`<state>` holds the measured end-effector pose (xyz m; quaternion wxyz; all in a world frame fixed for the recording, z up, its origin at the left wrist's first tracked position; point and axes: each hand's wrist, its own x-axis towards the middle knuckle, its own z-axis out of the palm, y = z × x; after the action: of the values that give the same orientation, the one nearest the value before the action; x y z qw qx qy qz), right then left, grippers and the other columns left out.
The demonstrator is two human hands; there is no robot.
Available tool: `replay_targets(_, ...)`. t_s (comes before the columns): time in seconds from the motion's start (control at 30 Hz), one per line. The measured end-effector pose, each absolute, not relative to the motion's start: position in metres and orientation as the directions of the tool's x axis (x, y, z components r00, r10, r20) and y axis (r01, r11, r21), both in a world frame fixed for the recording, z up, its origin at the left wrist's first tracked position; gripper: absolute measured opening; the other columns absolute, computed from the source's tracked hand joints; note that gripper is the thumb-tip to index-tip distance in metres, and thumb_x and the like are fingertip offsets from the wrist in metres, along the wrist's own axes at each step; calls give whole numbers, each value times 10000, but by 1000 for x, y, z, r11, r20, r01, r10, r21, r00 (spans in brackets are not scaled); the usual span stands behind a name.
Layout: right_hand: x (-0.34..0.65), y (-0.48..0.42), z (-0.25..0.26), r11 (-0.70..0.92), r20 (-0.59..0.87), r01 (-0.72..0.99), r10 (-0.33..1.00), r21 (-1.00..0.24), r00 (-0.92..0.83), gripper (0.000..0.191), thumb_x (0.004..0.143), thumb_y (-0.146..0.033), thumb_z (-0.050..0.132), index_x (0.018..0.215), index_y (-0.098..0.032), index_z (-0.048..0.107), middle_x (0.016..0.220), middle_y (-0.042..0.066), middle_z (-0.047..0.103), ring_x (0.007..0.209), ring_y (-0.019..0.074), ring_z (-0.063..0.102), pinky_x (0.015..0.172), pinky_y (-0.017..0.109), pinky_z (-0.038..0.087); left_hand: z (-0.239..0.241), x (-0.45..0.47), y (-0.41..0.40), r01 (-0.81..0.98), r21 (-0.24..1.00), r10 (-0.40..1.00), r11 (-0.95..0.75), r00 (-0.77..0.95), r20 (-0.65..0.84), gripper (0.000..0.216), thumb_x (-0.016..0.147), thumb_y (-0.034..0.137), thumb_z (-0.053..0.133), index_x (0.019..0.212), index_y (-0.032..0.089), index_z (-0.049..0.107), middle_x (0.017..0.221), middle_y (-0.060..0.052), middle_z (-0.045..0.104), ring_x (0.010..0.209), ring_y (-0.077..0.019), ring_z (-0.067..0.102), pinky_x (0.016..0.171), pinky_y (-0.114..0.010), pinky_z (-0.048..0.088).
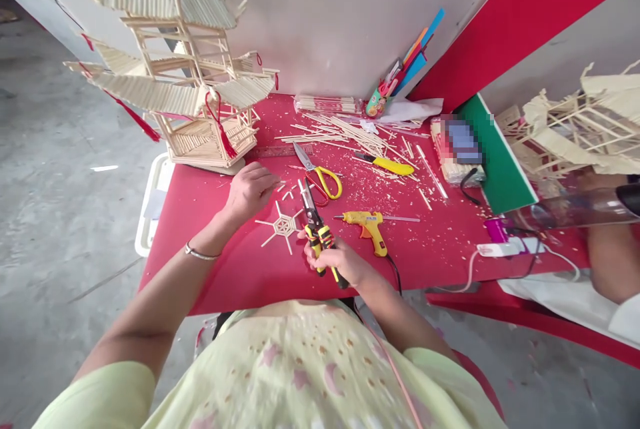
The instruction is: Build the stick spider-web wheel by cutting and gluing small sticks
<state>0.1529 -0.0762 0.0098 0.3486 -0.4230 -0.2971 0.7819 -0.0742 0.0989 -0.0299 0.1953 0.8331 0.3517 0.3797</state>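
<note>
My right hand [345, 259] is wrapped round the yellow-and-black handles of a pair of long-jawed pliers [311, 207], jaws pointing away from me. My left hand [251, 190] is closed, fingertips pinched together over the table; whatever they hold is too small to make out. Short cut stick pieces [287, 191] lie just right of its fingers. Between the hands, flat on the red table [240, 262], is a six-spoked wooden stick wheel [284, 225] with a hexagonal centre. Beyond the pliers lie yellow-handled scissors [327, 182] and part of a red-handled tool.
A stick pagoda [185, 102] with red tassels stands back left. Loose sticks [345, 132], a yellow utility knife [393, 165] and a yellow glue gun [367, 223] lie ahead and right. A green panel [493, 155] and a power strip [510, 247] are farther right, near another person's arm.
</note>
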Motion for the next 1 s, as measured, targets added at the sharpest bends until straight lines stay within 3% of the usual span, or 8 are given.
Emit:
replay_targets(0.07,158,-74,9,-578,-437,-325,799,-748,-413,508,624,-196,684,1127,-231,620,828,-32,530,711,126,490,692,282,409,-39,-74,104,471,622,780,-626,383,495,168,861,350,729,934,221,806,961,-126,752,970,-276,657,946,-454,492)
replay_targets(0.13,162,-72,9,-635,-419,-368,747,-679,-516,537,612,-205,669,1146,-226,615,822,-25,528,726,136,489,717,297,434,-39,-68,98,370,763,847,-530,280,452,402,781,351,818,1158,222,767,1200,-148,722,1152,-303,643,998,-453,512)
replay_targets(0.27,164,-71,8,-763,-395,-340,596,-550,-699,617,578,-230,621,1194,-215,600,816,-9,538,694,141,454,763,351,473,-18,-51,77,-140,976,879,-166,427,211,791,738,340,875,1460,270,558,1271,-153,711,1103,-264,705,835,-348,606)
replay_targets(0.4,162,-76,3,-770,-359,-296,552,-565,-752,705,556,-246,573,1261,-210,572,835,3,554,668,140,470,826,407,481,0,-46,64,-231,971,832,65,550,75,784,711,286,909,1423,194,596,1002,-139,784,888,-236,759,727,-295,607)
replay_targets(0.63,160,-96,13,-592,-332,-264,707,-762,-625,714,573,-277,557,1283,-207,544,954,47,610,881,211,593,887,421,483,5,-41,46,-224,969,913,101,408,-1,586,588,290,973,1121,145,776,766,-71,775,651,-175,727,622,-260,595)
replay_targets(0.8,159,-111,23,-262,-292,242,951,-934,-97,547,720,-217,580,1264,-254,535,1028,33,619,969,226,593,940,428,498,7,-29,20,-248,947,947,205,293,-129,375,600,314,962,888,139,797,744,-79,770,600,-175,719,522,-245,577)
replay_targets(0.9,157,-117,16,-108,-78,567,994,-816,76,655,736,-175,561,1383,-227,476,1245,110,600,1203,303,558,1080,522,444,10,-22,2,-263,930,934,257,313,-170,343,628,336,948,857,141,784,701,-75,755,558,-187,707,469,-260,572)
replay_targets(1.0,156,-123,5,-76,2,719,994,-691,108,779,756,-182,575,1507,-153,370,1342,194,551,1286,371,521,1095,570,440,13,-16,-12,-213,947,926,243,342,-160,339,659,370,929,846,127,785,697,-98,756,568,-209,712,439,-271,567)
